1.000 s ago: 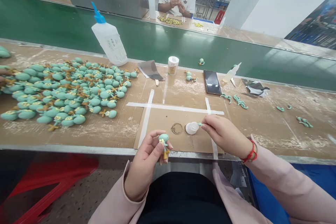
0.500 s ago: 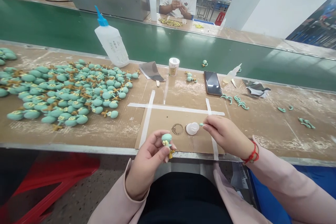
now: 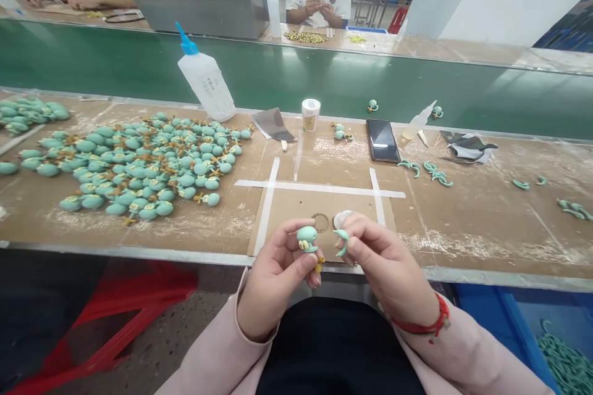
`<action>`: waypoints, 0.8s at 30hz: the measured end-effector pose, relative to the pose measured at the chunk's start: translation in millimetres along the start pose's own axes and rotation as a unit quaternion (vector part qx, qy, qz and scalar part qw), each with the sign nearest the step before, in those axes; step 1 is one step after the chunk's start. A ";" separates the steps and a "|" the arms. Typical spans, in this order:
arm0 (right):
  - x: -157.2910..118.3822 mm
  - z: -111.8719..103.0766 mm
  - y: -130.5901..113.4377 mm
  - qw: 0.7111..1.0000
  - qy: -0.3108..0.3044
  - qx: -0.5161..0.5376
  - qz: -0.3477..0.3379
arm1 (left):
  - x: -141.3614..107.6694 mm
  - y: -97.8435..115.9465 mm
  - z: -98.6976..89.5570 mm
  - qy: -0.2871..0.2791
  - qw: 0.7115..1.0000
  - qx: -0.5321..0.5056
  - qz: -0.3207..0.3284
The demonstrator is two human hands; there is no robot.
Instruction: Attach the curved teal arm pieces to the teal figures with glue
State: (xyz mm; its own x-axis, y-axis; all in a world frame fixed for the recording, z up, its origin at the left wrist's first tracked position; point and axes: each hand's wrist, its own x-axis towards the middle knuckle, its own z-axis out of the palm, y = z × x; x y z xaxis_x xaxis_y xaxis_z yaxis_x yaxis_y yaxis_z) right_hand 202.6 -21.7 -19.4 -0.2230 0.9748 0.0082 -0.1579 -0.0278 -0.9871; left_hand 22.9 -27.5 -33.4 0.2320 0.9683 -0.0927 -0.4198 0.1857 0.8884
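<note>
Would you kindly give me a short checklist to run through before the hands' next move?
1. Figure gripped by the left hand: ok, held between thumb and fingers.
2. Curved green piece gripped by the right hand: ok, pinched at the fingertips.
3. Figure and curved piece apart: ok, a gap shows between them.
4. White dish fully in sight: not ok, the right hand partly covers it.
5. Any coating on the curved piece: cannot tell.
6. Phone off the taped cardboard: ok.
</note>
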 end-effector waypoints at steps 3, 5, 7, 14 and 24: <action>-1.6 9.6 2.3 0.996 -0.018 0.082 0.021 | -1.9 0.4 4.1 0.013 1.000 0.008 0.018; -3.7 12.8 1.3 0.990 -0.022 0.132 0.048 | -2.8 0.4 6.3 0.028 0.999 0.015 0.028; -5.4 14.6 -0.4 0.986 -0.020 0.154 0.062 | -3.0 0.1 7.9 0.038 0.998 0.021 0.035; -4.9 18.0 -3.2 0.981 -0.031 0.187 0.047 | -2.4 -2.3 9.9 0.015 0.998 0.017 0.057; -8.0 16.1 -0.3 0.996 0.053 -0.014 -0.066 | 2.5 -6.4 13.2 0.009 0.999 -0.007 0.032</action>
State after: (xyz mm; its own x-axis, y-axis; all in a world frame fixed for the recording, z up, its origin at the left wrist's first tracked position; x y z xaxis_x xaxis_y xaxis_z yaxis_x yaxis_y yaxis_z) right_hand 189.0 -33.1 -16.6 -0.0997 0.9875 0.1222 -0.1516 0.1063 -0.9827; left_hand 37.8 -28.5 -33.3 0.1892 0.9809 -0.0444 -0.4461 0.1261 0.8860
